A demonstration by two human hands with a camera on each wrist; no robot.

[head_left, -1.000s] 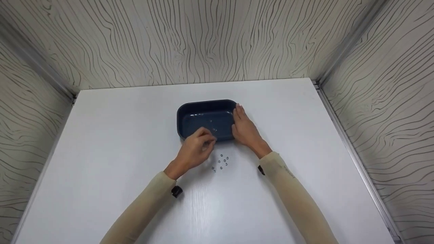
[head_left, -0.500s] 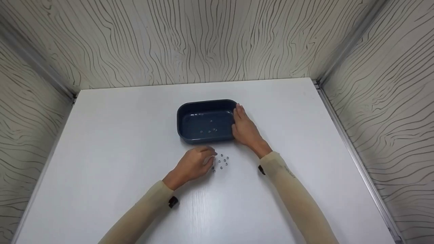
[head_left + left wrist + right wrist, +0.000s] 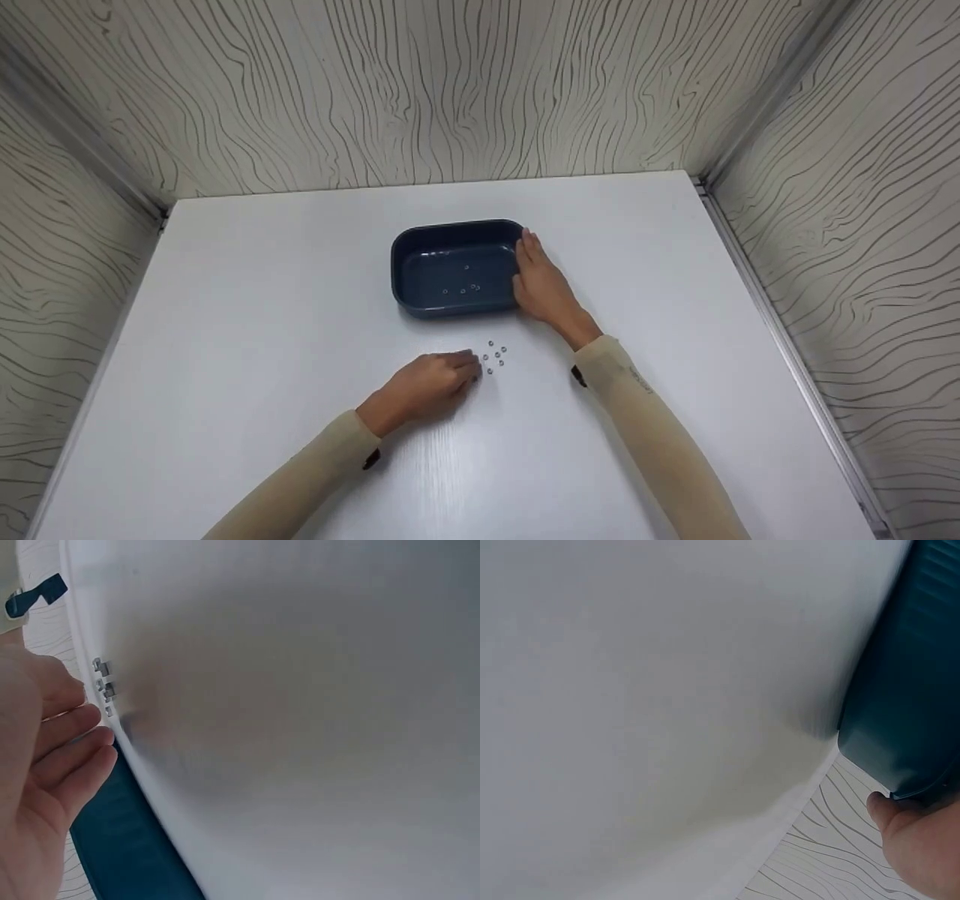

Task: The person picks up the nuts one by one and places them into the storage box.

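metal pieces (image 3: 497, 355) lie just right of our left hand (image 3: 431, 381), the nearer one; whether its grip holds any, we cannot tell. our right hand (image 3: 547, 294), straight-fingered, rests against the blue tray (image 3: 427, 273), set crosswise on the white surface (image 3: 262, 300) before a grain-patterned wall (image 3: 450, 90).

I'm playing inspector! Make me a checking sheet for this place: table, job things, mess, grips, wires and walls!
Surface: white table.
Job's things: blue tray with five small metal bits inside; six loose bits show on the table.
Clutter: nothing seen.
Grips: left grip is beside the loose bits, whether it holds one is hidden; right grip touches the tray's right end.
Cables: nothing seen.
Surroundings: walls with wavy dark lines.
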